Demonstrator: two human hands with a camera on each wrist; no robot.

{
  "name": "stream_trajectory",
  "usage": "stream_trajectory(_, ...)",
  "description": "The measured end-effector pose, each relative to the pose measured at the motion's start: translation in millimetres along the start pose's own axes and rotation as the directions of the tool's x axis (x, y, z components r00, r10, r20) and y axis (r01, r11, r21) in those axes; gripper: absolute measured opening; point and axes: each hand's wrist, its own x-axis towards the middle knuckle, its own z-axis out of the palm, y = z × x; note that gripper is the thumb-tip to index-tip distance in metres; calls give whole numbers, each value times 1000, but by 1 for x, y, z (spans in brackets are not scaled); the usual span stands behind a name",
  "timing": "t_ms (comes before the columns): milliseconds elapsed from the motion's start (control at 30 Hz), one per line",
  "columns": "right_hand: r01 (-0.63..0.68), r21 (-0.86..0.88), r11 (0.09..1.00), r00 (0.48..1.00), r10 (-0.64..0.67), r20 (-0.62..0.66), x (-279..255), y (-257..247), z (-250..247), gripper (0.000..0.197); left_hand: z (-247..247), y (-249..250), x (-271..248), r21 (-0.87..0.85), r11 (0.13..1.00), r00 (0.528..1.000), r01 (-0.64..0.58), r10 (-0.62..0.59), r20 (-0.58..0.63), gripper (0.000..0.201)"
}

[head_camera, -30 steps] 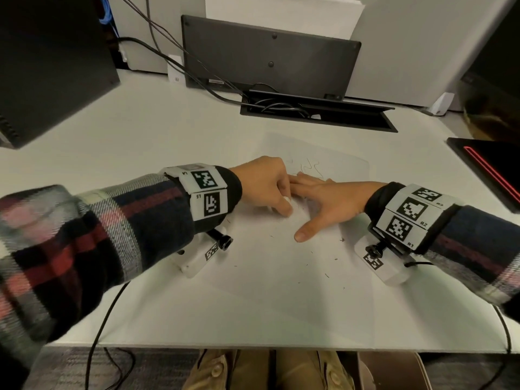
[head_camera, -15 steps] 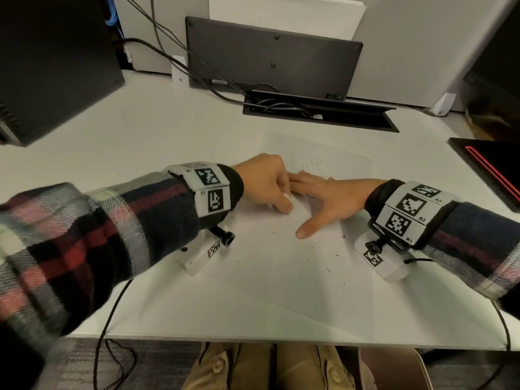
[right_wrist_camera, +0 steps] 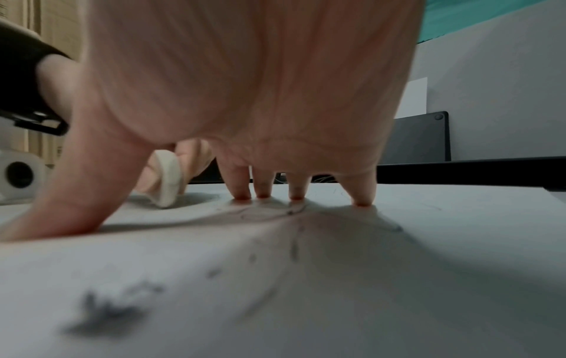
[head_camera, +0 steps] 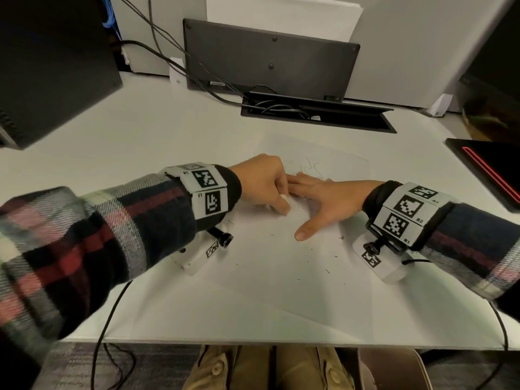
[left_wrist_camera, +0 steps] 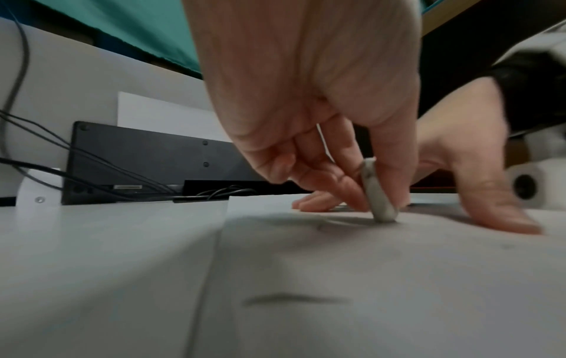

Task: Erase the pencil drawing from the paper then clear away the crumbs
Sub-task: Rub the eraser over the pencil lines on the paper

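It was an office workstation. A white desk (head_camera: 118, 153) ran up to grey partition panels (head_camera: 416, 52) at the far side. A black cable tray (head_camera: 318, 115) was sunk into the desktop, its lid open and cords coiled inside, and more cables (head_camera: 168, 57) trailed down into it from the far left. A dark flat panel (head_camera: 270, 54) leaned against the partition. A black computer tower (head_camera: 53, 66) stood at the far left, and grey carpet (head_camera: 135, 370) showed below the near edge.

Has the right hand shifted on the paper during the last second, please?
No; the right hand stays put on the paper, equally far from the cable tray.
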Motion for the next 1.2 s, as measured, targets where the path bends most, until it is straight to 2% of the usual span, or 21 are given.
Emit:
stream_trajectory(67, -15, 6, 1000, 1000, 15, 2, -2, -2, 0, 117, 0, 1, -3, 7, 1000, 999, -27, 27, 18, 6)
stream_trajectory(167, -80, -19, 997, 997, 80, 13, -11, -8, -3, 113, -11, -9, -2, -25, 999, 993, 20, -23, -120, 12)
stream_trajectory(233, -98, -41, 994, 995, 99, 20, -13, -9, -5, 115, -19, -18, -2, -66, 996, 984, 61, -71, -161, 16)
stream_trajectory(467, -71, 0, 997, 997, 71, 37, -11, -6, -11, 117, -18, -26, -4, -83, 994, 994, 64, -71, -82, 14)
stream_trajectory(600, -45, 14, 999, 999, 45, -8, -12, -10, -13, 109, -16, -23, -4, -106, 992, 996, 63, -69, -50, 12)
stream_trajectory(700, -19, 14, 1000, 1000, 19, 3, -11, -16, -10, 107, -13, -22, -4, -78, 995, 997, 69, -72, -35, 13)
stream_trajectory(800, 7, -30, 1000, 999, -6, 34, -7, -17, -2, 117, -10, -20, -4, -73, 995, 998, 62, -64, -24, 13)
stream_trajectory(933, 36, -4, 999, 999, -36, 38, 0, -12, 2, 122, -5, -13, -8, -55, 998, 999, 16, -13, 45, 9)
stream_trajectory(1067, 39, 9, 999, 998, -39, 47, -1, -11, 1, 117, -8, -12, -5, -37, 999, 998, 37, -39, -48, 11)
stream_trajectory(1200, 42, 9, 999, 998, -42, 38, 0, -9, 1, 118, -4, -9, -7, -52, 999, 999, 10, -7, 45, 12)
